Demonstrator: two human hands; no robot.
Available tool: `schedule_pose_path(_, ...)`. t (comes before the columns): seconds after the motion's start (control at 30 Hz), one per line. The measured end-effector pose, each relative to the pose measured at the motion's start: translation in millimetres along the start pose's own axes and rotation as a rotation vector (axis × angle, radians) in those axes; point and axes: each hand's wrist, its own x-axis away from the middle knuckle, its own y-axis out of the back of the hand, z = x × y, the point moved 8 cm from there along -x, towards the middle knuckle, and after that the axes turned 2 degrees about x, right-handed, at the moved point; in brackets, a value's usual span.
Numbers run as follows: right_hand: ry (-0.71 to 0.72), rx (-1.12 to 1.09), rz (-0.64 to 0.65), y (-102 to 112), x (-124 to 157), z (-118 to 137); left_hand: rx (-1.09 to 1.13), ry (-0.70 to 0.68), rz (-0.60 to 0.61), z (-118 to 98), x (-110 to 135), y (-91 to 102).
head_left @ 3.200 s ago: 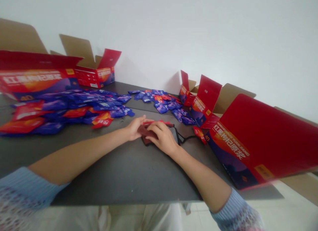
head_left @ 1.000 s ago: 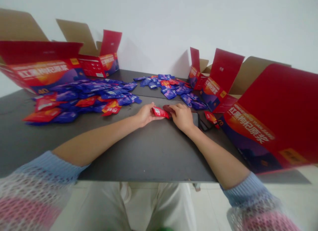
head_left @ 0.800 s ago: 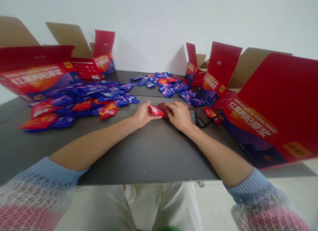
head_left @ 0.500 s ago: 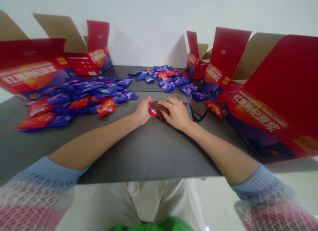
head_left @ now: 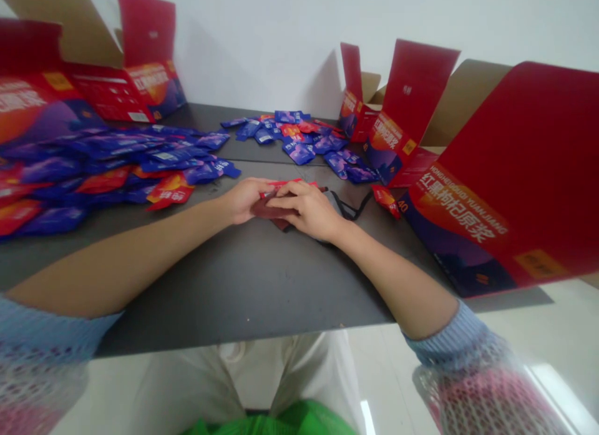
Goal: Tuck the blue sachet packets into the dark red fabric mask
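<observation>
My left hand (head_left: 244,201) is closed on the left end of a red sachet (head_left: 281,185), over the dark grey table. Fingers bent, my right hand (head_left: 311,210) grips a folded brown cloth (head_left: 269,211) that lies against the near side of the sachet. The hands almost meet, and much of the sachet is hidden behind the right fingers. Partly under the right hand lies a grey item with a black strap (head_left: 358,207); its kind is unclear.
A big heap of blue and red sachets (head_left: 121,160) lies left, a smaller pile (head_left: 299,151) at the back. One red-orange sachet (head_left: 386,201) rests by the right box. Open red cartons (head_left: 486,198) stand along the right, others (head_left: 154,88) at the back left. A wall rises behind.
The view has turned to the left boxes' cost, shifting things leftward. More of the red sachet now shows above the brown cloth, which has tilted toward me between the hands.
</observation>
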Motion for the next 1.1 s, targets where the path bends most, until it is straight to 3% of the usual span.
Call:
schedule_pose_path(0.3, -0.086, -0.025, 0.024, 5.8, 1.8, -39.6, 0.072, -0.064, -0.101, -3.2, -1.6, 10.9)
schedule_pose_path(0.47, -0.262, 0.027, 0.022, 13.5, 10.3, -70.3, 0.104, -0.095, -0.143, -3.9, 1.0, 9.4)
schedule_pose_path(0.73, -0.523, 0.318, -0.033, 24.4, 24.3, -102.6, 0.126, -0.078, -0.154, 0.5, 0.3, 10.6)
schedule_pose_path(0.9, -0.444, 0.428, -0.136, 23.0, 21.4, -80.8, 0.138, -0.104, -0.147, -0.4, 0.3, 5.7)
schedule_pose_path(1.0, -0.252, 0.419, -0.198, 19.2, 11.1, -42.2, 0.171, -0.131, -0.141, -2.7, 1.7, 3.9)
schedule_pose_path(1.1, -0.011, 0.407, -0.125, 4.7, 0.8, -0.8, 0.211, -0.098, -0.162, -0.4, 3.2, 5.1)
